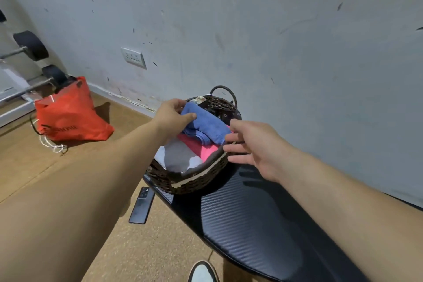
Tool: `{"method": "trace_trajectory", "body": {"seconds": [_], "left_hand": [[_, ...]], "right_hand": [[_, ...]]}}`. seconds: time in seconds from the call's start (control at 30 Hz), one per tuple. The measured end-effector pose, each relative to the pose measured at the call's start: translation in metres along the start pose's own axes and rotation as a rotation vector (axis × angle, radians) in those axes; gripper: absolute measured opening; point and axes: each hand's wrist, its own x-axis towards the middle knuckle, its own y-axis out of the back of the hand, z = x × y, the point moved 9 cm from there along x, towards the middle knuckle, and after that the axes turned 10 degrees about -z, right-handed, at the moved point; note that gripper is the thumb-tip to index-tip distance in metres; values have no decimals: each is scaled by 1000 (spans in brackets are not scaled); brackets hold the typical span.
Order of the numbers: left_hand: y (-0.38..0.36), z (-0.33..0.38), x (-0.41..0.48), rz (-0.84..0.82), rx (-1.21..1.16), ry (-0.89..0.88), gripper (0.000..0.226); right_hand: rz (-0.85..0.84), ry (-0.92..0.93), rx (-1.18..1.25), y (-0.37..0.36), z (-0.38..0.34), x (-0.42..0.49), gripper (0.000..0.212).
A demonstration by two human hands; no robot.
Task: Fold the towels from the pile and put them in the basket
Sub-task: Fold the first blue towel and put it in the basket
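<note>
A dark wicker basket [196, 181] stands on the left end of a black table [251, 220]. Inside it lie a folded grey towel [178, 155] on a white one, and a pink towel [203, 147] beside it. On top rests a folded blue towel [206, 127]. My left hand [171, 117] grips the blue towel's left edge between thumb and fingers. My right hand [254, 144] hovers at the basket's right rim, fingers spread, fingertips close to the blue towel's corner and holding nothing. No pile of unfolded towels is in view.
A black phone [142, 205] lies on the cork floor just below the table's left end. An orange bag [71, 114] sits by the wall at the left, with barbell weights [32, 46] behind it. The grey wall runs right behind the table. My shoe [202, 272] shows at the bottom.
</note>
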Motion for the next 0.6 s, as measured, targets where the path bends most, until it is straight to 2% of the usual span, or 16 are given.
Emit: {"method": "trace_trajectory", "body": {"seconds": [0.07,0.13,0.2,0.27,0.43,0.53,0.6], "left_hand": [[-2,10,2,25,375,-11,41],[-2,32,-3,127,750,-96,35],[-16,56,-8,142,924,-264,37],[-38,65,-10,-4,898,-327,43],[-51,60,-20,-255,857,-242,45],[-57,53,-29,-327,967,-297,40],[-59,49,-29,-302,1002,-354,36]], "right_hand": [[6,3,-14,2,0,-1,35],[17,6,-25,5,1,-2,31],[32,14,-33,8,0,-5,28],[43,31,-43,12,-2,-8,26],[22,35,-68,11,-1,-15,22],[1,61,-90,3,-3,-16,21],[-7,65,-88,-4,-4,-15,22]]}}
